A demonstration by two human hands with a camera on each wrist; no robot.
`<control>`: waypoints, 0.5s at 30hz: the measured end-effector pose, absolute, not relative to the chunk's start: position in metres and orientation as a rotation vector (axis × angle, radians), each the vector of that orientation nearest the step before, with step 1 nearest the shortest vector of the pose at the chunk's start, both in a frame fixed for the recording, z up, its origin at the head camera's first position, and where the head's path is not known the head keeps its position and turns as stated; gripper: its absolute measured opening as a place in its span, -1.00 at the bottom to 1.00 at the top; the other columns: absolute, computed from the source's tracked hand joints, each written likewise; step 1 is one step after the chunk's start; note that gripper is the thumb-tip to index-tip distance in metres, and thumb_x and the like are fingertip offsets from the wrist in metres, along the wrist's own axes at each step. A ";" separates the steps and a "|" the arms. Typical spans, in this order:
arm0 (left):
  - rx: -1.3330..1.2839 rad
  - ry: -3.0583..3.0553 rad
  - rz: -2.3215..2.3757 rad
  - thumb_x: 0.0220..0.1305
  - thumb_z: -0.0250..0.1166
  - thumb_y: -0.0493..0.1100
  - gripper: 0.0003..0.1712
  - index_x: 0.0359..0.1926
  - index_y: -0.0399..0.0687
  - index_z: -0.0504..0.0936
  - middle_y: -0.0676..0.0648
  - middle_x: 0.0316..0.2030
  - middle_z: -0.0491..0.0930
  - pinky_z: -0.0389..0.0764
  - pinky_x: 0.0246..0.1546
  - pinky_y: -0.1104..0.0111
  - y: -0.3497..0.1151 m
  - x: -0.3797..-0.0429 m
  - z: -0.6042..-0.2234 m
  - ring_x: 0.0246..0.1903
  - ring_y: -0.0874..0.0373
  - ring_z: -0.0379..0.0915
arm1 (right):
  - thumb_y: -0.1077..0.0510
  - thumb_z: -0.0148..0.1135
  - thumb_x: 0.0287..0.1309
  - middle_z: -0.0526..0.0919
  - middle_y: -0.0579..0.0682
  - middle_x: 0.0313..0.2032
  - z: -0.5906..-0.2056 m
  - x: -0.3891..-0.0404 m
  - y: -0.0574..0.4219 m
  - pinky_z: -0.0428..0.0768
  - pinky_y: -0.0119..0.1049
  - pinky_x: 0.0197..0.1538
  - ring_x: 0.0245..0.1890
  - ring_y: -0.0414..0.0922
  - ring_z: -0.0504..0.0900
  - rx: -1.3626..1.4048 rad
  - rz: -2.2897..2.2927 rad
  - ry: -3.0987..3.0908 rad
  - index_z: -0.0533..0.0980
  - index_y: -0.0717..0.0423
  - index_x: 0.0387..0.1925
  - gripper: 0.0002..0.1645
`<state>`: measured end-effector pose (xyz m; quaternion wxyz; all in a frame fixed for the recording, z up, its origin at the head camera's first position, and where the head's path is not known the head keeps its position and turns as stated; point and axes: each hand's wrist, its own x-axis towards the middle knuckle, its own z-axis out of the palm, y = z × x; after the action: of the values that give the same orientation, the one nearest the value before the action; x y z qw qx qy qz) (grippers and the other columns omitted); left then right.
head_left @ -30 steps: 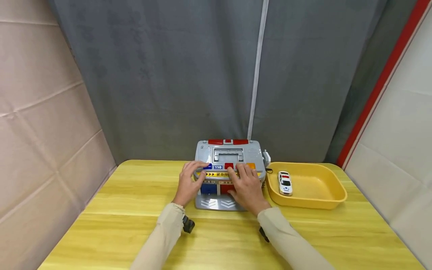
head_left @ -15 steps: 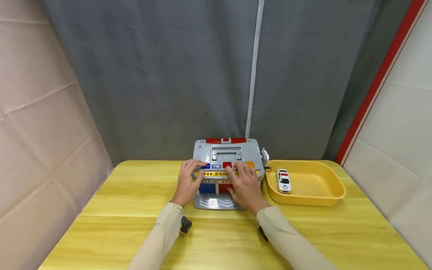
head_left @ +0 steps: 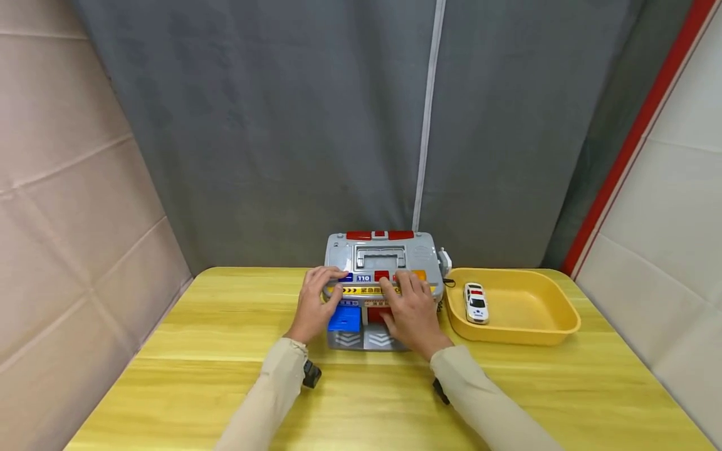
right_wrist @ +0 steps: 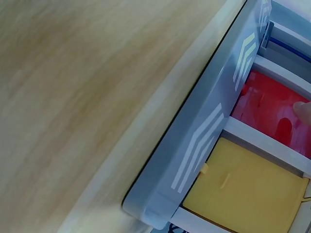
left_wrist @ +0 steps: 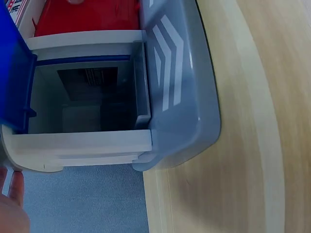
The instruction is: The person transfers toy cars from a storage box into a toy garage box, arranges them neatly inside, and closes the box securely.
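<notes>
A grey toy police garage (head_left: 338, 254) stands in front of both hands, with coloured buttons along its roof edge. My left hand (head_left: 313, 304) rests at its left corner, index fingertip at the blue button (head_left: 346, 277). The blue door (head_left: 345, 318) is swung up and out; the left wrist view shows a hollow bay (left_wrist: 87, 102) behind it. My right hand (head_left: 416, 316) lies over the front right, fingers on the roof edge near the red button (head_left: 381, 275). Its thumb touches the closed red door (right_wrist: 272, 109). Beside that, the yellow door (right_wrist: 248, 189) is closed.
To the right is a yellow tray (head_left: 541, 341) with a white toy police car (head_left: 476, 304) at its left side. A white part (head_left: 445, 262) sticks out of the garage's right side. A grey curtain (head_left: 282, 138) hangs behind the wooden table (head_left: 225, 332).
The blue door has swung from closed to open, rising outward over the grey ramp. Both hands have stayed nearly in place, and the head view shifts slightly.
</notes>
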<state>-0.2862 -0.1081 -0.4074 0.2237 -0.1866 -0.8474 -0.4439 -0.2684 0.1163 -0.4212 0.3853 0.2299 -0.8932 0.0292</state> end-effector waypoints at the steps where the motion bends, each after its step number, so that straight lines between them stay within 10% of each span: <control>1: -0.509 -2.341 -1.228 0.40 0.22 -0.17 -0.72 0.08 0.06 0.67 -0.08 0.18 0.59 0.31 0.39 -0.17 -0.108 -0.286 -0.408 0.32 -0.04 0.24 | -0.09 0.63 -0.18 0.45 0.16 0.14 -0.422 -0.268 0.117 0.49 -0.03 0.12 0.16 0.10 0.42 0.589 0.081 -2.281 0.45 -0.03 0.20 -0.13; 15: -0.442 -2.377 -1.267 0.38 0.22 -0.16 -0.73 0.06 0.10 0.66 -0.03 0.16 0.59 0.30 0.42 -0.10 -0.108 -0.287 -0.405 0.29 0.02 0.26 | 0.03 0.56 -0.02 0.52 0.05 0.08 -0.389 -0.254 0.139 0.59 -0.03 0.19 0.11 0.00 0.48 0.793 0.359 -2.393 0.54 -0.01 0.11 -0.38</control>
<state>-0.2868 -0.1083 -0.4048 0.2046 -0.1586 -0.8524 -0.4543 -0.2542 0.1388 -0.3890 0.2932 0.2977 -0.8985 0.1346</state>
